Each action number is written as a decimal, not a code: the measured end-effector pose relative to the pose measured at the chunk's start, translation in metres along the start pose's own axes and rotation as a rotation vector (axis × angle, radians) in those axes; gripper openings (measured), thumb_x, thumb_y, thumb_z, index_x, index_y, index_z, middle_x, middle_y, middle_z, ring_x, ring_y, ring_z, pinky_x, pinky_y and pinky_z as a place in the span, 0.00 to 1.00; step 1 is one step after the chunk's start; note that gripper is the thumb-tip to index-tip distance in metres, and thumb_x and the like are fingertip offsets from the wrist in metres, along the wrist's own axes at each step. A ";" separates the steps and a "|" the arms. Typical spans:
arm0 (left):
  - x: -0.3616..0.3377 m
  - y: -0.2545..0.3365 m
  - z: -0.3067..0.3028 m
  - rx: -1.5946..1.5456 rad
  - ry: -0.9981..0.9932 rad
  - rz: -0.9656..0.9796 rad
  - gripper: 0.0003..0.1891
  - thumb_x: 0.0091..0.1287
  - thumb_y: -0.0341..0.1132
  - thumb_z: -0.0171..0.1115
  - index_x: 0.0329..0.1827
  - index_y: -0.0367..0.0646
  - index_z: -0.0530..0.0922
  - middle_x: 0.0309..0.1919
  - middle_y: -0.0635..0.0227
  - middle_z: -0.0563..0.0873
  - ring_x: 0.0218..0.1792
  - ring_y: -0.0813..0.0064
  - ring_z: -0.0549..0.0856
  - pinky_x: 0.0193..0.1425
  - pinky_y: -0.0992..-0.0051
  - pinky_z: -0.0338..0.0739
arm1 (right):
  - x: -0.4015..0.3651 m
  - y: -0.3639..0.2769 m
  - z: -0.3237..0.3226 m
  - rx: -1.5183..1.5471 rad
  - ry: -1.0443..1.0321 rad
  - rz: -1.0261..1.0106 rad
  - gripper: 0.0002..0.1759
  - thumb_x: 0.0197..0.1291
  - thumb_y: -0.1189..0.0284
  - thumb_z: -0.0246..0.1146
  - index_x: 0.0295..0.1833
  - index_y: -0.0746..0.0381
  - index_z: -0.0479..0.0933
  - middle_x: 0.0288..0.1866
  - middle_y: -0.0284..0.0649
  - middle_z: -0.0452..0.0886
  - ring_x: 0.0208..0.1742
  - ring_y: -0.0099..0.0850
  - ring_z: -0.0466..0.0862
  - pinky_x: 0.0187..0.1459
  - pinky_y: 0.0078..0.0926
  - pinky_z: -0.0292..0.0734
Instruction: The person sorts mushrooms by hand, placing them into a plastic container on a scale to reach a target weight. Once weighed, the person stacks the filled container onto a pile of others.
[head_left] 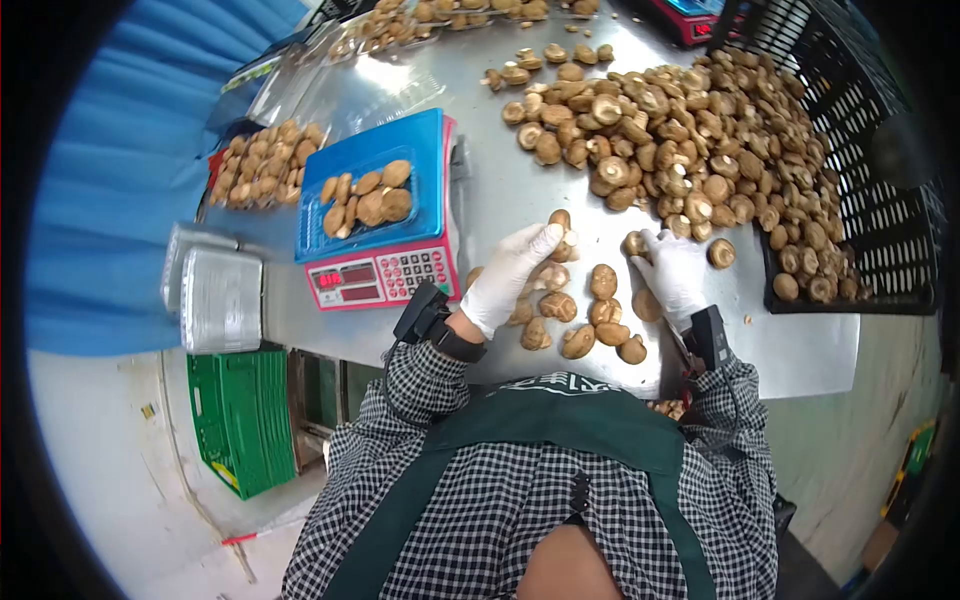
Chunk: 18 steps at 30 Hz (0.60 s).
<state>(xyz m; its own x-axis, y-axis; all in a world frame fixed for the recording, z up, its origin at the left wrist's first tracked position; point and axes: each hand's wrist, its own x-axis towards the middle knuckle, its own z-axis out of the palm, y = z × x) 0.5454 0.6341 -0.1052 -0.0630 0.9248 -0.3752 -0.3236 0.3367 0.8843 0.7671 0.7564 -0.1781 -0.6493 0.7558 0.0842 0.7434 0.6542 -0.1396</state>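
My left hand [506, 275], in a white glove, is closed on a brown mushroom [560, 218] with its thumb against it; a second mushroom shows just below the fingertips. The gloved right hand [674, 273] has thumb and fingers around another mushroom [634, 243] at the tabletop. Between and below the hands lie several loose mushrooms [557, 306], some caps up, some on their sides. A blue-topped scale [425, 215] with a red display stands left of my left hand. On it rests a clear tray [398, 228] of mushrooms.
A large mushroom heap [650, 120] spills from a tipped black crate [880, 200] at the right. Packed mushrooms [265, 165] sit at the left, beside stacked empty trays [222, 300]. Green crates [240, 420] stand below the metal table [490, 150]. Another scale [690, 20] is at the back.
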 end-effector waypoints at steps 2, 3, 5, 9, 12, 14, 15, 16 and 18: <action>-0.007 0.007 0.003 -0.041 -0.017 0.003 0.27 0.74 0.53 0.51 0.60 0.36 0.76 0.43 0.69 0.85 0.31 0.87 0.77 0.35 0.87 0.72 | -0.001 0.001 -0.004 0.139 -0.068 0.078 0.19 0.59 0.58 0.64 0.52 0.57 0.77 0.40 0.46 0.81 0.43 0.44 0.83 0.44 0.39 0.78; -0.009 0.009 0.003 -0.079 -0.056 -0.005 0.27 0.75 0.53 0.50 0.60 0.36 0.76 0.43 0.68 0.85 0.31 0.87 0.78 0.34 0.87 0.72 | -0.003 0.001 -0.008 0.262 -0.074 0.111 0.21 0.60 0.57 0.64 0.55 0.56 0.78 0.43 0.48 0.82 0.46 0.45 0.83 0.47 0.38 0.78; -0.011 0.005 -0.003 -0.096 -0.079 -0.012 0.27 0.75 0.54 0.49 0.60 0.37 0.76 0.45 0.67 0.85 0.34 0.86 0.80 0.36 0.86 0.73 | -0.002 -0.005 -0.025 0.909 -0.152 0.165 0.25 0.63 0.60 0.65 0.62 0.62 0.76 0.53 0.48 0.83 0.49 0.35 0.84 0.51 0.29 0.77; -0.013 -0.004 -0.001 -0.089 0.015 0.054 0.24 0.76 0.50 0.50 0.59 0.37 0.76 0.47 0.67 0.84 0.43 0.83 0.82 0.45 0.83 0.77 | -0.007 -0.022 -0.059 1.432 -0.292 0.190 0.27 0.63 0.59 0.64 0.62 0.64 0.76 0.51 0.45 0.84 0.51 0.31 0.83 0.53 0.27 0.76; -0.018 -0.002 0.004 -0.024 0.094 0.100 0.21 0.76 0.46 0.51 0.58 0.37 0.77 0.47 0.67 0.84 0.47 0.81 0.83 0.51 0.82 0.77 | -0.001 -0.058 -0.106 1.043 -0.373 -0.044 0.32 0.60 0.51 0.65 0.64 0.60 0.75 0.50 0.43 0.85 0.45 0.29 0.83 0.50 0.28 0.77; -0.020 -0.003 0.001 -0.001 0.134 0.114 0.19 0.76 0.43 0.51 0.57 0.37 0.77 0.47 0.67 0.84 0.48 0.80 0.83 0.52 0.81 0.78 | 0.007 -0.063 -0.085 1.248 -0.458 -0.029 0.31 0.63 0.54 0.63 0.65 0.64 0.74 0.50 0.41 0.85 0.45 0.25 0.83 0.49 0.25 0.77; -0.017 -0.010 -0.007 0.013 0.177 0.078 0.18 0.76 0.43 0.52 0.56 0.38 0.78 0.44 0.69 0.84 0.45 0.82 0.83 0.48 0.83 0.77 | 0.008 -0.062 -0.057 1.543 -0.516 0.046 0.31 0.65 0.55 0.62 0.65 0.65 0.73 0.49 0.41 0.85 0.44 0.23 0.83 0.48 0.23 0.77; -0.015 -0.018 -0.015 0.023 0.217 0.039 0.17 0.75 0.43 0.52 0.54 0.39 0.79 0.42 0.70 0.84 0.42 0.84 0.82 0.44 0.84 0.77 | 0.013 -0.052 -0.024 1.565 -0.500 0.126 0.29 0.68 0.58 0.60 0.66 0.67 0.71 0.48 0.41 0.85 0.42 0.19 0.82 0.46 0.19 0.77; -0.017 -0.028 -0.015 0.113 0.344 0.021 0.16 0.75 0.43 0.54 0.53 0.41 0.80 0.35 0.74 0.82 0.35 0.88 0.81 0.36 0.87 0.75 | 0.027 -0.048 -0.014 1.598 -0.266 0.086 0.25 0.69 0.59 0.57 0.61 0.67 0.75 0.46 0.41 0.86 0.41 0.19 0.82 0.44 0.18 0.76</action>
<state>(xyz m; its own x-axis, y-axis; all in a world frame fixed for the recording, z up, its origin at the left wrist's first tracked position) 0.5412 0.6066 -0.1280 -0.3886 0.8248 -0.4108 -0.2131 0.3533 0.9109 0.7163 0.7456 -0.1556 -0.7511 0.6495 -0.1179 -0.0291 -0.2110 -0.9771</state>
